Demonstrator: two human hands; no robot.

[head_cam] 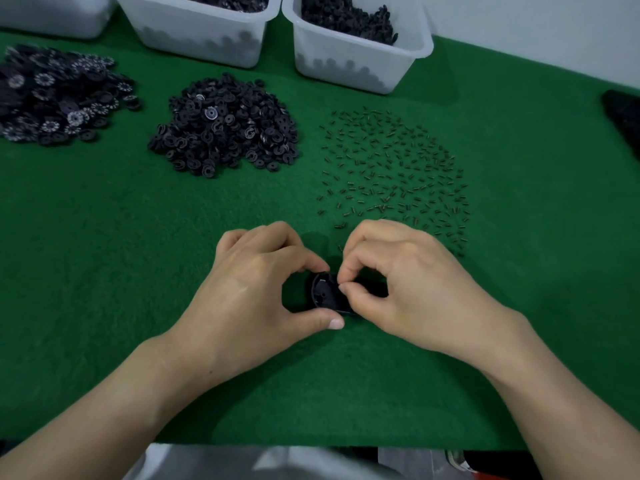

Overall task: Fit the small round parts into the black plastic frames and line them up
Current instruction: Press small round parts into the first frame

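green felt desk filled the view. three white bins sat along its far edge: left bin cut off by the frame edge, middle bin and right bin both loaded with dark round parts. nearer, a heap of patterned black discs at far left, a mound of black ring parts beside it, and a wide scatter of tiny dark pins to the right, all well apart from one another. dark object at right edge, could not identify. both hands met close together at centre front, just off the near fringe of the pins. left hand curled thumb and forefinger round the black frame, held tilted just above the felt. right hand pinched thumb and forefinger tips at the frame's right rim; anything smaller in that pinch too small to make out.
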